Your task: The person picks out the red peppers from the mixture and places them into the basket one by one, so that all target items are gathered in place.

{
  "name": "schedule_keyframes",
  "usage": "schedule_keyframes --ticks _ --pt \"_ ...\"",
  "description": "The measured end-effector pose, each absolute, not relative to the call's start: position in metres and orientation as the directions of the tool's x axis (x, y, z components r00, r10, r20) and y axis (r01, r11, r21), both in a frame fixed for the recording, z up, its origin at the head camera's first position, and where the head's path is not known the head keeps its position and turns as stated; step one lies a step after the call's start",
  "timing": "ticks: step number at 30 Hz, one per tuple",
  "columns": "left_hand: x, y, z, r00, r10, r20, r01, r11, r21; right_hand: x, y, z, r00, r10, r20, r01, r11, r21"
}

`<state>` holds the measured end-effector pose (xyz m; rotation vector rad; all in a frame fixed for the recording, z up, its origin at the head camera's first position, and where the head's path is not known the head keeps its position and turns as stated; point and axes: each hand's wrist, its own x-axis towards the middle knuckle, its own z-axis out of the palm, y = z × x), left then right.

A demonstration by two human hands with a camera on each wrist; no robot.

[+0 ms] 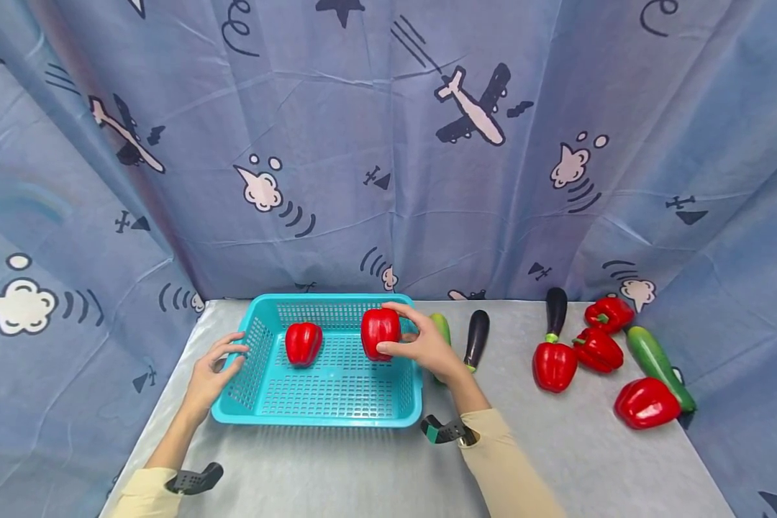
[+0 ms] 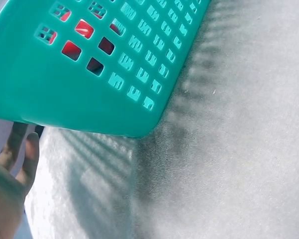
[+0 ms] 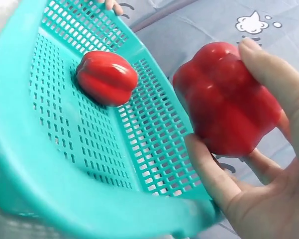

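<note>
2 hands meet at a turquoise basket (image 1: 317,422) on the tabletop (image 1: 311,475). Head view: I have the right hand (image 1: 424,347) pinching a red pepper (image 1: 378,334) above the basket's right end; a 2nd pepper (image 1: 303,344) lies inside, left of centre. Smooth skin could, I judge, slip between the digits, and a release too near the right rim could spill it outside. The right forearm slants in from the lower right, thumb nearer me. Left wrist view: the left hand (image 1: 210,370) is beside the basket's rim, fingers extended, grasping nothing; with such light support, a knock might slide the basket. Right wrist view: the digits span opposite sides of the held pepper, well apart from the 2nd pepper; a careless drop could make them collide.
</note>
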<state>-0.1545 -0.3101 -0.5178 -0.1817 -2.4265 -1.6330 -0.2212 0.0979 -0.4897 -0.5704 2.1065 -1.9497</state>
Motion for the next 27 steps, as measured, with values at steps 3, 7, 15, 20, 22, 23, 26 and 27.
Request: schedule_keyframes --ticks 3,7,15,20,22,23,26,27 --pt "-0.154 -0.309 -0.516 -0.968 -0.013 0.249 0.225 0.387 0.894 -0.225 0.092 -0.491 -0.904 -0.417 0.091 -0.134 0.074 -0.988" --pt "-0.154 -0.31 -0.515 -0.97 -0.016 0.243 0.217 0.394 0.893 -0.228 0.084 -0.487 -0.907 -0.409 0.103 -0.174 0.139 -0.975" --pt "-0.165 -0.322 -0.538 -0.969 -0.022 0.245 0.219 0.376 0.9 -0.234 0.067 -0.486 -0.896 -0.426 0.121 -0.191 0.125 -0.974" --pt "-0.168 -0.326 -0.544 -0.967 -0.018 0.254 0.229 0.378 0.897 -0.238 0.055 -0.493 -0.903 -0.422 0.083 -0.132 0.088 -0.987" --pt "-0.167 -0.326 -0.544 -0.966 -0.016 0.26 0.234 0.379 0.895 -0.24 0.05 -0.494 -0.903 -0.424 0.067 -0.111 0.08 -0.991" --pt "-0.167 -0.326 -0.544 -0.965 -0.015 0.262 0.237 0.379 0.894 -0.24 0.048 -0.495 -0.903 -0.424 0.062 -0.105 0.079 -0.991" --pt "-0.167 -0.326 -0.543 -0.966 -0.016 0.259 0.233 0.384 0.893 -0.242 0.041 -0.497 -0.906 -0.421 0.047 -0.087 0.076 -0.993" --pt "-0.167 -0.326 -0.543 -0.966 -0.018 0.257 0.231 0.385 0.894 -0.243 0.039 -0.498 -0.908 -0.416 0.045 -0.085 0.079 -0.993"
